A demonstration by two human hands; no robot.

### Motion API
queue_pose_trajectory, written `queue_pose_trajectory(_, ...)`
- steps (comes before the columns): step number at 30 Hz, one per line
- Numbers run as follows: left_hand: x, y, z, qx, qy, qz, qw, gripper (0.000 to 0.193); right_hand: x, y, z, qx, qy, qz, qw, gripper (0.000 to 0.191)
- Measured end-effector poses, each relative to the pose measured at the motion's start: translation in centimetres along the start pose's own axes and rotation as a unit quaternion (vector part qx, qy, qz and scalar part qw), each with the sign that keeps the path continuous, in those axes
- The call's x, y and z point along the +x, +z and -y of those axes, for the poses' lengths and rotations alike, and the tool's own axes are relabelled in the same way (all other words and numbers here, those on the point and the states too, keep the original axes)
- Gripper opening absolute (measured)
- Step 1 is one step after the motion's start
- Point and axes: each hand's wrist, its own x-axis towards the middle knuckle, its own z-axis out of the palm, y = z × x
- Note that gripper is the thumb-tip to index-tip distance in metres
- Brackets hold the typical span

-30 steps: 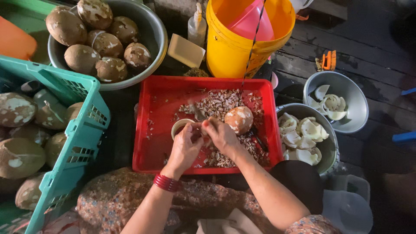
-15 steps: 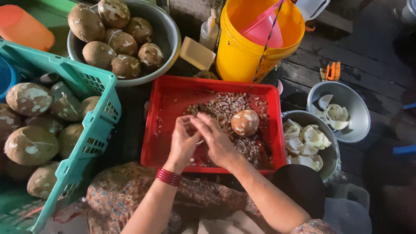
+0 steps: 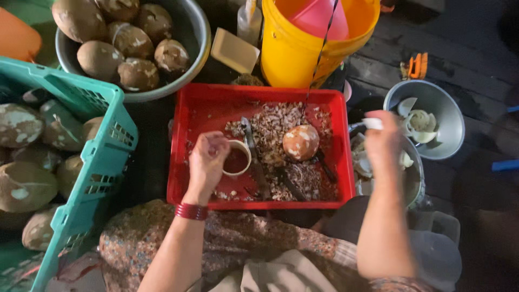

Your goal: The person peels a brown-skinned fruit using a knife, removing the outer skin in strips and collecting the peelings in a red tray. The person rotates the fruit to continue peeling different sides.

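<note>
My left hand (image 3: pixel 207 161) holds a half coconut shell (image 3: pixel 237 159) with a pale rim over the red tray (image 3: pixel 216 105). My right hand (image 3: pixel 382 141), blurred, is out over the near metal bowl (image 3: pixel 415 181) of white coconut pieces, pinching a white coconut piece (image 3: pixel 373 123). A knife (image 3: pixel 253 148) lies in the tray among brown shell shavings (image 3: pixel 281 124). A peeled brown coconut (image 3: pixel 300 141) rests in the tray's middle.
A teal crate (image 3: pixel 102 146) of husked coconuts stands at left. A big metal basin (image 3: pixel 186 54) of coconuts sits behind it. A yellow bucket (image 3: pixel 303 54) holds a pink funnel. A second metal bowl (image 3: pixel 443 116) with white pieces lies at far right.
Both hands were together over the tray working on the shell. My right hand has swung right to the bowl with a white piece; my left stays holding the emptied shell.
</note>
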Motion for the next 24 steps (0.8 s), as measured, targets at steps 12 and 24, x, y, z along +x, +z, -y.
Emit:
queue_pose_trajectory(12, 0.5, -0.6, 2.1, 0.189, 0.123, -0.004, 0.974, 0.024, -13.9, 10.4, 14.8, -0.078, -0.037, 0.536, 0.840, 0.067)
queue_pose_trajectory(24, 0.0, -1.1, 1.0, 0.274, -0.007, 0.076, 0.959, 0.028, -10.6, 11.0, 9.7, 0.012, -0.084, 0.347, 0.934, 0.016)
